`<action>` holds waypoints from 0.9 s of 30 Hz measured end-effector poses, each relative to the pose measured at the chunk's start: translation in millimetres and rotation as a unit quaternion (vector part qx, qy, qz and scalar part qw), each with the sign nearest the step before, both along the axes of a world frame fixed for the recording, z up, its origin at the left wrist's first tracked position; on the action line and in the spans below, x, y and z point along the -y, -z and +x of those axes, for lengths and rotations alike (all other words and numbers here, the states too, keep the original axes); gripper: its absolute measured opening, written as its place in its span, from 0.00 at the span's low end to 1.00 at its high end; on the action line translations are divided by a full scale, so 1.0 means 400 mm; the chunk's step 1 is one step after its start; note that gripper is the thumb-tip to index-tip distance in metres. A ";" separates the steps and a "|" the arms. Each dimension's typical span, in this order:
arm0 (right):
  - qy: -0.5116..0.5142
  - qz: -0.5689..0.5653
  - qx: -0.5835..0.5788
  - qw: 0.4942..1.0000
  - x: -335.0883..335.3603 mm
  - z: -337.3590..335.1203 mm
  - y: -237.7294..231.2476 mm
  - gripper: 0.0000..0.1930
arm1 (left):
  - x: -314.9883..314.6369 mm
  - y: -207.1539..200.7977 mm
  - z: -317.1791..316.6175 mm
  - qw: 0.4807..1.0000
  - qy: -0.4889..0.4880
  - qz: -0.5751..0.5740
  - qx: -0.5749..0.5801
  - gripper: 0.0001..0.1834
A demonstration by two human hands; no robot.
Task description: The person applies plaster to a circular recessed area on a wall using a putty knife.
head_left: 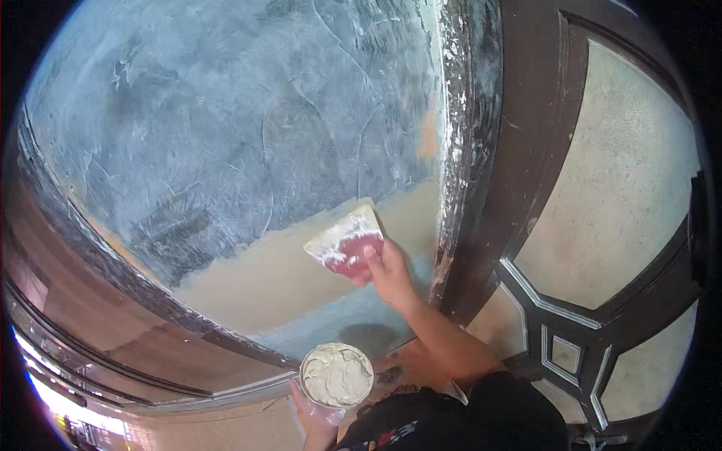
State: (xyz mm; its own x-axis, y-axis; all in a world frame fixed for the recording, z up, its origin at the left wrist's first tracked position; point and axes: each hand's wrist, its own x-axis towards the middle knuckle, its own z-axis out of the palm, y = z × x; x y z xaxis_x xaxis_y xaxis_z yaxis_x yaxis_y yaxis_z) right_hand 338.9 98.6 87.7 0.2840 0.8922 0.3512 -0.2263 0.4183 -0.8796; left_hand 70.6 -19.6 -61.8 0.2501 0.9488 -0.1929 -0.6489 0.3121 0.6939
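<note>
My right hand (390, 276) is closed on a reddish putty spreader (350, 254), with its thumb lying on the near face. Whitish filler smears the spreader's blade, and its far edge lies at the wall, along the border of a smooth beige band of filler (263, 282). Beyond that band the wall panel (226, 135) is mottled grey-blue, with thin ridges and scrape marks. Low in the view, my left hand (316, 419) grips a round tub (332, 415) from its side and below. The tub is nearly full of creamy off-white filler (337, 376). Most left-hand fingers are hidden beneath it.
A chipped dark frame post (470, 113) borders the panel on the right. Beside it stands a dark brown door (534, 150) with pale inset panels. A worn dark trim (113, 252) edges the panel on the left, with a bright opening (83, 417) at lower left.
</note>
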 end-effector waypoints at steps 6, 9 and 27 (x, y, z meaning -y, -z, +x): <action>0.016 -0.046 0.004 0.999 -0.017 0.015 0.114 0.15 | -0.008 -0.040 0.011 0.994 0.030 -0.025 0.102 0.48; -0.039 -0.078 -0.075 0.993 0.013 0.011 0.168 0.16 | -0.009 -0.043 0.021 0.997 0.027 0.005 0.067 0.48; -0.011 -0.051 -0.080 0.995 -0.038 0.008 0.039 0.16 | 0.005 -0.061 0.021 0.998 0.027 0.012 0.059 0.48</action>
